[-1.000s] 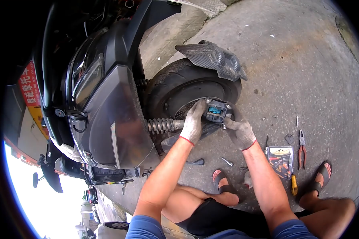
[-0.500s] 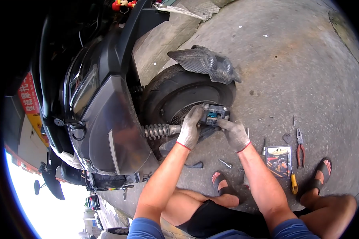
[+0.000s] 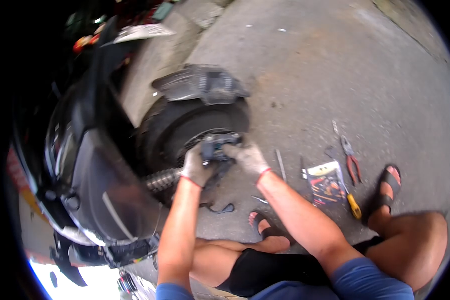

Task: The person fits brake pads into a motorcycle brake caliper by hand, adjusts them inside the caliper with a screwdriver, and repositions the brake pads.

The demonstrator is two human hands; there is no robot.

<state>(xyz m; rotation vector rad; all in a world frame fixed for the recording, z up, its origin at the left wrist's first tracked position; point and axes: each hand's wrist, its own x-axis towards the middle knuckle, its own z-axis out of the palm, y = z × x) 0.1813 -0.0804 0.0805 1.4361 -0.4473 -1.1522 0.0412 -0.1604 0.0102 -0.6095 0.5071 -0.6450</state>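
Note:
My left hand (image 3: pixel 197 168), in a pale work glove with a red cuff, is wrapped around the left side of a dark brake caliper (image 3: pixel 216 148). From the other side my gloved right hand (image 3: pixel 249 157) grips the same caliper, its fingers at the right edge. A little blue-green shows inside the caliper. It sits in front of the brake disc area of a scooter wheel (image 3: pixel 157 131); whether it touches the disc I cannot tell. Below and left of it runs a coil-spring shock absorber (image 3: pixel 163 180). A worn mudguard (image 3: pixel 197 86) covers the tyre's top.
The scooter's dark body (image 3: pixel 117 187) fills the left side. On the concrete at right lie red-handled pliers (image 3: pixel 351 160), a yellow-handled screwdriver (image 3: pixel 354 205), a printed packet (image 3: pixel 326 184) and a thin metal rod (image 3: pixel 281 165). My sandalled feet are close to the tools.
The view has swung, so the wheel, hands and tools appear further left, with some blur. Both hands still hold the caliper, which looks turned slightly.

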